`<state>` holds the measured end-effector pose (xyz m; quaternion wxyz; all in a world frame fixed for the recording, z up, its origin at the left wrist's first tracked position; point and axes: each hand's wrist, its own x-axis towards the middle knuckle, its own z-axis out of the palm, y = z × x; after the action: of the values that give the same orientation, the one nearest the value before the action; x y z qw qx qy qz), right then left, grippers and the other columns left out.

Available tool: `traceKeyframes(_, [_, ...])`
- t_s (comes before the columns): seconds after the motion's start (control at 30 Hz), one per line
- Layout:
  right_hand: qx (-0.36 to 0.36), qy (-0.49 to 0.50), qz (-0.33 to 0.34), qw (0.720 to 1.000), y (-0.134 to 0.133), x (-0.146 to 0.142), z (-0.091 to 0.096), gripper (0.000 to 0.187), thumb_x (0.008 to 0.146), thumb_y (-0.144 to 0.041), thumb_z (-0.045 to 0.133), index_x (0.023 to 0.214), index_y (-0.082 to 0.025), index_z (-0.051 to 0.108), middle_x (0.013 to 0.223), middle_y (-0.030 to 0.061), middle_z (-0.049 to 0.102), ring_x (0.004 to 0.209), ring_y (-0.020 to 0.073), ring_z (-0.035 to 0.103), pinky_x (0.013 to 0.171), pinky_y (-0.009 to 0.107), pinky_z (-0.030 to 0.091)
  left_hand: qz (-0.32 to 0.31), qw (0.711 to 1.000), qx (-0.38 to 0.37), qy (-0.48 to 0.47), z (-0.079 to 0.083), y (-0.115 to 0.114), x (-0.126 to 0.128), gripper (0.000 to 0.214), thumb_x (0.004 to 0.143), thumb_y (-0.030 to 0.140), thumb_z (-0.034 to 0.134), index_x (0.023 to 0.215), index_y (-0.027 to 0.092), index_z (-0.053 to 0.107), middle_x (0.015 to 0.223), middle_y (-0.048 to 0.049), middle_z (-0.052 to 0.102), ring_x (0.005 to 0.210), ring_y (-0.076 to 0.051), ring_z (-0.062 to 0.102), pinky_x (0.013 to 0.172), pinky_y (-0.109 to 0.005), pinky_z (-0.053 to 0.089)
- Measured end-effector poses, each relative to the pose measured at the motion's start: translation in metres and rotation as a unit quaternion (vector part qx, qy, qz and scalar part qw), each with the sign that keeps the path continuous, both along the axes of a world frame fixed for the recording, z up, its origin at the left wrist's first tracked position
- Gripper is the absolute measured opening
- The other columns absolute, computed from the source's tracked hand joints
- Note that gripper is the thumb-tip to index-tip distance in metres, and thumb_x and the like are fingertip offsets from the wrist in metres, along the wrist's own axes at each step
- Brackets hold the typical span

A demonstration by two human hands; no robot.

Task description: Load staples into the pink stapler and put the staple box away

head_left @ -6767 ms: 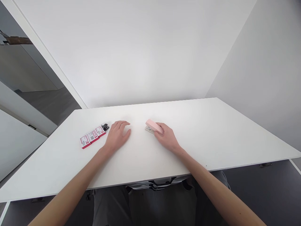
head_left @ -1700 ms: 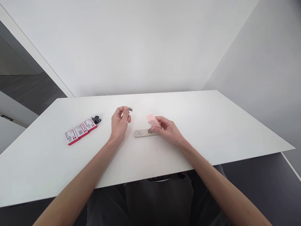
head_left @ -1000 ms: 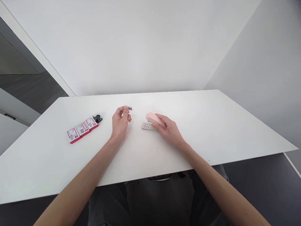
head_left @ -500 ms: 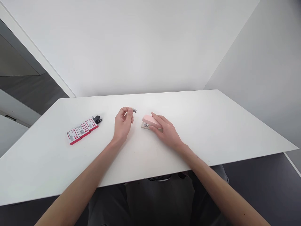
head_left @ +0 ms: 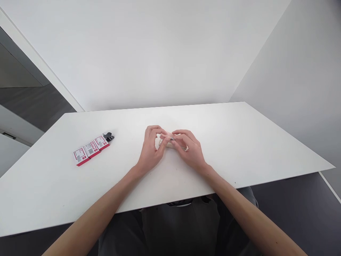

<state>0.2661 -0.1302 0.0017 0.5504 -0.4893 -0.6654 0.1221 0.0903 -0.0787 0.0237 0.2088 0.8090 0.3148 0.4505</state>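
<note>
The stapler, with a pale beige base [head_left: 173,145] and a pink upper part [head_left: 168,134], rests on the white table, largely covered by my hands. Above it my left hand [head_left: 153,144] and my right hand [head_left: 190,147] meet at the fingertips. Between them is a small grey strip of staples [head_left: 172,139], mostly hidden. My left thumb and index finger pinch its left end, and my right thumb and fingers close on its other side.
Red and white boxes [head_left: 91,150] lie in a row on the left of the table [head_left: 128,188]. A small black object [head_left: 108,137], perhaps a staple remover, is at their far end. A white wall [head_left: 157,53] rises behind the table.
My left hand has moved right, bringing the staple strip over the stapler. My right hand has come off its grip around the stapler's pink top and joined the left at the strip.
</note>
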Motion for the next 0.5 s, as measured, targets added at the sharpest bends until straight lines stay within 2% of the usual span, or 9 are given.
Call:
traceKeyframes(0.13, [0.035, 0.025, -0.048, 0.998, 0.0, 0.002, 0.003, 0.012, 0.104, -0.035, 0.058, 0.103, -0.029, 0.068, 0.122, 0.0107, 0.07, 0.121, 0.0283, 0.063, 0.103, 0.051, 0.051, -0.009, 0.995, 0.065, 0.073, -0.003, 0.005, -0.004, 0.03, 0.106, 0.034, 0.055, 0.135, 0.028, 0.053, 0.144, -0.0106, 0.057, 0.137, -0.026, 0.049, 0.115, -0.048, 0.039])
traceKeyframes(0.23, [0.04, 0.053, -0.084, 0.994, 0.0, 0.003, 0.005, 0.013, 0.105, -0.033, 0.056, 0.104, -0.027, 0.067, 0.121, 0.0113, 0.069, 0.121, 0.0279, 0.063, 0.103, 0.05, 0.05, -0.038, 0.985, 0.1, 0.135, -0.007, 0.008, -0.006, 0.036, 0.106, 0.035, 0.056, 0.141, 0.029, 0.053, 0.146, -0.0094, 0.06, 0.14, -0.027, 0.05, 0.117, -0.048, 0.037])
traceKeyframes(0.37, [0.052, 0.05, -0.119, 0.99, 0.002, 0.005, 0.004, 0.013, 0.105, -0.033, 0.056, 0.103, -0.026, 0.067, 0.12, 0.0101, 0.07, 0.118, 0.0266, 0.066, 0.101, 0.05, 0.052, -0.023, 0.976, 0.147, 0.16, -0.012, 0.014, -0.005, 0.024, 0.106, 0.034, 0.056, 0.127, 0.028, 0.065, 0.128, -0.0085, 0.067, 0.118, -0.024, 0.062, 0.105, -0.044, 0.044])
traceKeyframes(0.5, [0.064, 0.026, -0.138, 0.988, 0.005, 0.006, 0.0, 0.012, 0.104, -0.032, 0.056, 0.101, -0.025, 0.066, 0.117, 0.0096, 0.072, 0.115, 0.0252, 0.067, 0.098, 0.047, 0.054, 0.076, 0.972, 0.165, 0.151, -0.015, 0.025, -0.011, 0.022, 0.105, 0.037, 0.058, 0.116, 0.026, 0.073, 0.111, -0.0081, 0.068, 0.099, -0.022, 0.064, 0.097, -0.042, 0.046])
